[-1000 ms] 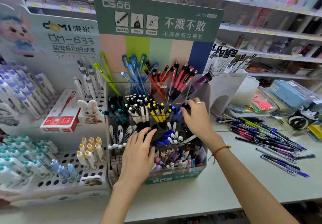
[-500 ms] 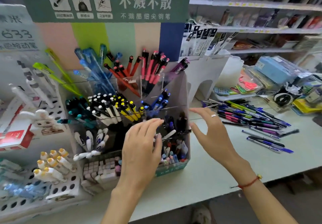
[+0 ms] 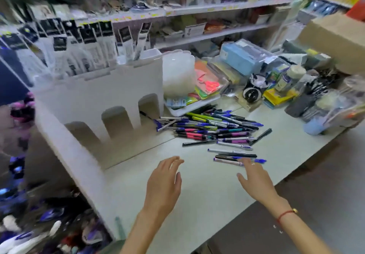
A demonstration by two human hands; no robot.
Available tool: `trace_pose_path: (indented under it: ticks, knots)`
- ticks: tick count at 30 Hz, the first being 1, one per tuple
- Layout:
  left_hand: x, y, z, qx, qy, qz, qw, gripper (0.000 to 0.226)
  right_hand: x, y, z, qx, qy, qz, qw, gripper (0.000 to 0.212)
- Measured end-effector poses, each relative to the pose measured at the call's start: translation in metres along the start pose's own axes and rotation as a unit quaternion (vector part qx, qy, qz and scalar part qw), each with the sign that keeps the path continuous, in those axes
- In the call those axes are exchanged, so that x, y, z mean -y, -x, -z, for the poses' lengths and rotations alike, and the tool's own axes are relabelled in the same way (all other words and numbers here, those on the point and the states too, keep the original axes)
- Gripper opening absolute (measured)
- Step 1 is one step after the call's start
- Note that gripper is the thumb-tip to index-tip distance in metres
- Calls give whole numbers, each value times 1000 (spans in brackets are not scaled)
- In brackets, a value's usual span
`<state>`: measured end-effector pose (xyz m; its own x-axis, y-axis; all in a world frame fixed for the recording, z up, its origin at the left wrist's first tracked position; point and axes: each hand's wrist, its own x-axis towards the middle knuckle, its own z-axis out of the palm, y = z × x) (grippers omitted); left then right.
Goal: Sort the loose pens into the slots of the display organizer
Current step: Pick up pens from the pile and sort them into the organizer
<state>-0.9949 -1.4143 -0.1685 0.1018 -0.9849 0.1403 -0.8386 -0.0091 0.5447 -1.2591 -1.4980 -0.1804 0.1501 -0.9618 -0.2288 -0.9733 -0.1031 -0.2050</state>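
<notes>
Fingers (image 3: pixel 243 162) spread and empty on both hands, the right hand (image 3: pixel 254 180) is about to pick from the nearest loose pens (image 3: pixel 233 156) (big pile behind), left hand (image 3: pixel 165 182) beside.

Plastic pens on a matt pale tabletop

The tabletop (image 3: pixel 197 190) looks smooth and matt, pale grey-green. The loose pens (image 3: pixel 213 129) have glossy plastic barrels, some with darker grip sleeves. The white divider stand (image 3: pixel 94 95) looks like matt board or plastic; which, the blur hides. A translucent plastic tub (image 3: pixel 178 74) looks frosted. The brown box (image 3: pixel 335 36) is dull cardboard.
</notes>
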Motion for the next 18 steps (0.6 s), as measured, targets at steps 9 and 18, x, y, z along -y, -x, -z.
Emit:
trace_pose_path:
  ticks: [9, 18]
  knots:
    - [8, -105, -98, 97, -87, -57, 990, 67, -62, -55, -35, 52, 77, 53, 994, 70]
    - [29, -148, -123, 116, -216, -64, 967, 67, -46, -93, -41, -32, 129, 186, 973, 55]
